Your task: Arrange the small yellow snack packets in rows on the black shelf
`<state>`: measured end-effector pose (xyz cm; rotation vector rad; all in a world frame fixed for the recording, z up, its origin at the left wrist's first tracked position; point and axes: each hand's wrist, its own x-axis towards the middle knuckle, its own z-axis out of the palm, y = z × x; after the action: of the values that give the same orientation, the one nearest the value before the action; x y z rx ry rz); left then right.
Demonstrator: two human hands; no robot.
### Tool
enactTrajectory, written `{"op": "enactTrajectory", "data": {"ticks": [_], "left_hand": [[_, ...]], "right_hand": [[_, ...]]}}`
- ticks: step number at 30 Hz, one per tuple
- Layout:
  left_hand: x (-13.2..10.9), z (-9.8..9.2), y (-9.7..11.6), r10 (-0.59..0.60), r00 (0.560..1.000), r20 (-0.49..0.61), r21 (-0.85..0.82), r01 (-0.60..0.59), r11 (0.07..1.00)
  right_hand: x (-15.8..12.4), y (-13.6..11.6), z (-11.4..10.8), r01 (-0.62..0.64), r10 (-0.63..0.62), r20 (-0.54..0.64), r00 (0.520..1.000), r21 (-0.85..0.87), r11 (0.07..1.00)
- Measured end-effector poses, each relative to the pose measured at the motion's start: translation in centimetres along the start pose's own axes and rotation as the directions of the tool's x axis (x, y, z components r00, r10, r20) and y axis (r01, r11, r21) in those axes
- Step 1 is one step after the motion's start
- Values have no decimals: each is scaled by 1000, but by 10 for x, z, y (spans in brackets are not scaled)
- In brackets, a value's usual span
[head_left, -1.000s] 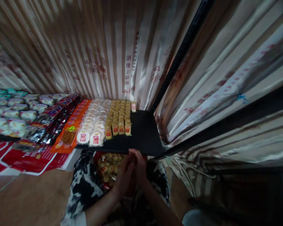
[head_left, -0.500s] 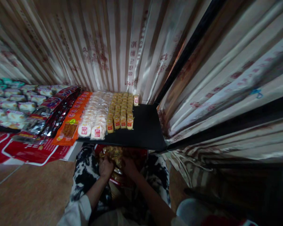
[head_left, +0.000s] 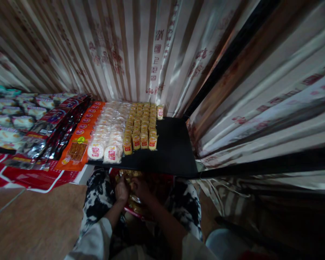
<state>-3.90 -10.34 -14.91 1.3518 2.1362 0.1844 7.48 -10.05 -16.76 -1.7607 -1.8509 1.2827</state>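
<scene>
Both my hands reach into a red bag (head_left: 154, 184) of small yellow wrapped snacks that rests on my lap, just under the front edge of a black tray (head_left: 173, 151). My left hand (head_left: 121, 189) is curled closed over several snack packets (head_left: 134, 202). My right hand (head_left: 139, 187) is also closed among the packets. On the tray, rows of the same yellow packets (head_left: 142, 124) stand beside round white wrapped cakes (head_left: 107, 135). The tray's right part shows bare black surface.
Orange packs (head_left: 81, 141), dark red foil packs (head_left: 56, 126) and white-green packs (head_left: 8, 119) lie in rows to the left. Striped printed curtain (head_left: 141, 47) hangs behind and on the right. Brown floor (head_left: 35, 220) is at lower left. My lap has black-and-white patterned cloth (head_left: 97, 202).
My hands dropped from the tray's front edge into the bag on my lap and closed on packets. The view tilted slightly down and nearer.
</scene>
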Motion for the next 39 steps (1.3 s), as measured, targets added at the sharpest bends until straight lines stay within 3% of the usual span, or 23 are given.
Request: {"op": "enactTrajectory", "data": {"ticks": [7, 16, 22, 27, 31, 34, 39], "left_hand": [[-13, -15, 16, -8, 1000, 10, 60, 7, 998], [-42, -52, 25, 174, 981, -84, -69, -180, 981], [-50, -69, 32, 227, 968, -110, -301, -250, 920], [-54, -79, 44, 300, 945, -131, -471, -326, 820], [-61, -92, 62, 324, 945, -47, -519, -301, 800], [-68, -100, 79, 389, 921, 7, -546, -323, 773], [-74, -109, 106, 472, 882, -3, -536, -400, 744]], "right_hand": [[-3, -1, -14, -25, 21, -53, 998, -68, 997], [-25, -14, -41, 1, -10, -79, 997, -106, 994], [-40, -11, -54, 110, -106, -155, 982, 18, 994], [-51, -9, -64, 127, -96, -148, 984, 218, 968], [-64, -14, -77, 148, -99, -159, 982, 341, 928], [-73, -20, -90, 157, -88, -192, 977, 380, 912], [-81, -27, -112, 244, -166, -193, 967, 525, 815]]}}
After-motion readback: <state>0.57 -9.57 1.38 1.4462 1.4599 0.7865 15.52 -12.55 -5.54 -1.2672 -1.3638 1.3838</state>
